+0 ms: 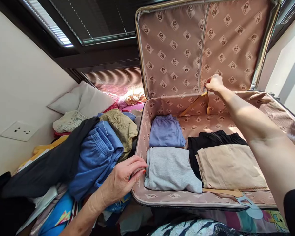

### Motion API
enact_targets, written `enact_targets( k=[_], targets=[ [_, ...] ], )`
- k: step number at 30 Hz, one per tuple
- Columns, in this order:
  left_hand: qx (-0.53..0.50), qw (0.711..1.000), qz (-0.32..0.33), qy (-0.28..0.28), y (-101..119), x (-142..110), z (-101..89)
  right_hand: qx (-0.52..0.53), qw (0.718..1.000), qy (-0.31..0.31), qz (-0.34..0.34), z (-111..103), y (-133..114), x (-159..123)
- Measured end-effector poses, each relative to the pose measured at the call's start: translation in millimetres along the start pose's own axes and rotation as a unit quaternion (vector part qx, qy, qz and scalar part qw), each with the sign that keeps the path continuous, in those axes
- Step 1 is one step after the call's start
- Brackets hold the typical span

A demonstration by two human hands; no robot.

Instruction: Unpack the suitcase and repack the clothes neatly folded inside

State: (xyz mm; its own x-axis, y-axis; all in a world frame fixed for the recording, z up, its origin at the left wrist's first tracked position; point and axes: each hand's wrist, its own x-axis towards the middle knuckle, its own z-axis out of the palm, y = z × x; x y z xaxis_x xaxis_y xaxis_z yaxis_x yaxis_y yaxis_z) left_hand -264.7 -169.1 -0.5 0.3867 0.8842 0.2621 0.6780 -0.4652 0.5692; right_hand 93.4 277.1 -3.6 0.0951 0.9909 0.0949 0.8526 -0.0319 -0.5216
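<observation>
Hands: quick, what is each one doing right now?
Left hand: open, fingers resting on the suitcase's left rim, holding nothing.
Right hand: pinched shut on the tan strap at the suitcase's back wall.

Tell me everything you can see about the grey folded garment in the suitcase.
The grey folded garment looks like soft fleece, folded into a neat rectangle. It lies flat in the front left corner of the open suitcase, just in front of a folded lilac garment and beside a black one. The left hand's fingertips reach almost to its left edge.
</observation>
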Motion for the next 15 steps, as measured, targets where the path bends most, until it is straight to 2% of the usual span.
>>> enact_targets(
  k=[4,9,15],
  targets=[
    [-0.003,1.000,0.000,-0.010,-1,4,1.9,-0.014,1.000,-0.007,0.005,2,1,-11],
    [-0.003,1.000,-0.006,-0.023,1,9,3.7,0.024,0.999,-0.030,0.038,1,-2,-11],
    [-0.009,1.000,-0.011,-0.026,1,9,3.2,0.065,0.998,-0.019,0.009,9,24,-3]
  ],
)
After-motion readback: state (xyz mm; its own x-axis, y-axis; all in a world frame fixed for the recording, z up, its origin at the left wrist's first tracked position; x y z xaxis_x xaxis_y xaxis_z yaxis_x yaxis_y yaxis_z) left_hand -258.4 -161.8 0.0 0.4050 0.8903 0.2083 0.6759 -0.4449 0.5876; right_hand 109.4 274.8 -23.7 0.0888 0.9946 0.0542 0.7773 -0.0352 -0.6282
